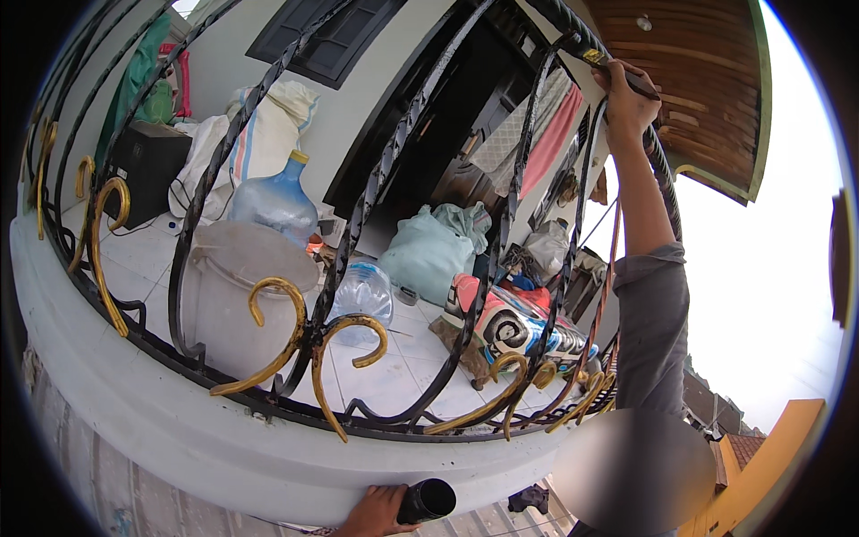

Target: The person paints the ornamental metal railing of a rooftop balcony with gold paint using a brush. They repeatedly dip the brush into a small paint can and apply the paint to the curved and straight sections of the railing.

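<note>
My right hand [631, 98] is raised at the upper right, closed around what looks like a paintbrush with a dark handle [642, 85]. The brush lies along the black top rail [568, 25] of a curved metal railing, its front end against the rail. Low in the picture, my left hand [376, 512] grips a black cup [428, 501] from its left side. The cup's mouth is toward me, and its dark inside hides any contents. Twisted black bars [385, 166] and gold-coloured scrolls [284, 295] of the railing stand between me and the porch.
Beyond the bars are a lidded plastic bin [237, 304], a blue water jug [273, 201], a clear bottle [362, 295], a full pale-green bag [434, 251] and a printed sack [519, 322]. A white ledge [206, 456] carries the railing. Corrugated roofing [98, 465] lies below.
</note>
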The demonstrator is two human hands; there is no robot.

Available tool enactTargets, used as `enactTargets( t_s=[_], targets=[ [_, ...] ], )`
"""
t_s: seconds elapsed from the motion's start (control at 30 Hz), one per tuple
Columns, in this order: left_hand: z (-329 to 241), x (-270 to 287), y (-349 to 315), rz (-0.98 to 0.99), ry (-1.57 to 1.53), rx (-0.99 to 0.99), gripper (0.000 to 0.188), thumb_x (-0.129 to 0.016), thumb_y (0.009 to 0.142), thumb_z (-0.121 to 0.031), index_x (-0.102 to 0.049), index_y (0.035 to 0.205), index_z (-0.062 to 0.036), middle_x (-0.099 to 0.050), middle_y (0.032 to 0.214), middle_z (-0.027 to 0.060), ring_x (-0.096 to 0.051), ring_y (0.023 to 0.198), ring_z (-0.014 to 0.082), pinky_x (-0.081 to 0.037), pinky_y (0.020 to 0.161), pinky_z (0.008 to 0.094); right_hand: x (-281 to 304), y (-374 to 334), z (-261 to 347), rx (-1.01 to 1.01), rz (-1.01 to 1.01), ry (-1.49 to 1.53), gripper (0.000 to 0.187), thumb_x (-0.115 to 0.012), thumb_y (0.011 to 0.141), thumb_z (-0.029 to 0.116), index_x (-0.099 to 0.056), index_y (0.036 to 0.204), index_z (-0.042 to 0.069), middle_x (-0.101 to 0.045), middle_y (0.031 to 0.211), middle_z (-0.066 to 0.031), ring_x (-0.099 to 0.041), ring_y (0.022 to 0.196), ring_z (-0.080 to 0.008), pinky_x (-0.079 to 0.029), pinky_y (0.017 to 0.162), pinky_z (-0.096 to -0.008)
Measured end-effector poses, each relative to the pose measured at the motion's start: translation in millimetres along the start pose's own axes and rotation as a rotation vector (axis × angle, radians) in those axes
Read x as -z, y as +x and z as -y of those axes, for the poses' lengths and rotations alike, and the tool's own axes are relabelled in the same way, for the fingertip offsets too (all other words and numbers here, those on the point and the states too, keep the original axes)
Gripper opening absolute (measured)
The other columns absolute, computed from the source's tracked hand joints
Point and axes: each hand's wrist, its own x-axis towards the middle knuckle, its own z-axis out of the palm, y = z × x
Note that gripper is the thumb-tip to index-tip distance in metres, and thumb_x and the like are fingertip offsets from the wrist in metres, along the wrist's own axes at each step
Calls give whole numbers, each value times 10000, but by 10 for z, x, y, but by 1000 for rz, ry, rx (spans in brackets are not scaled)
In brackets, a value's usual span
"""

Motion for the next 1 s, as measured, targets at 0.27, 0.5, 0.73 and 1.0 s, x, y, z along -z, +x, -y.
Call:
enactTargets(
  t_s=[0.27, 0.5, 0.73, 1.0],
  targets=[
    [-154, 190, 51, 18, -30, 21, 559, -660, 934, -282, -542, 1330, 94, -628, 1244, 349, -599, 1135, 526, -455, 1012, 615, 26, -40, -217, 29, -16, 36, 138, -736, 916, 11, -694, 994, -94, -758, 931, -178, -785, 784, -234, -647, 736, -265],
    [-62, 105, 32, 33, -64, 34, 672, -742, 828, -281, -530, 1350, 84, -624, 1250, 339, -590, 1143, 523, -456, 1012, 602, 51, -198, -223, 31, 55, 142, 202, -729, 933, 17, -672, 1066, -124, -745, 981, -213, -788, 802, -264, -661, 761, -275],
    [158, -188, 3, 66, -127, 70, 935, -897, 624, -273, -497, 1405, 49, -625, 1254, 311, -575, 1150, 522, -448, 1022, 587, 4, 29, -211, -5, 8, 172, 214, -741, 925, 18, -656, 1042, -139, -738, 980, -243, -790, 825, -302, -670, 751, -296],
    [138, -184, -28, 83, -152, 99, 992, -908, 626, -286, -467, 1446, 58, -594, 1316, 319, -556, 1206, 514, -434, 1054, 586, 43, -6, -224, -140, 3, 205, 208, -739, 891, -18, -638, 1014, -151, -725, 962, -229, -778, 783, -310, -680, 744, -333]
  ],
)
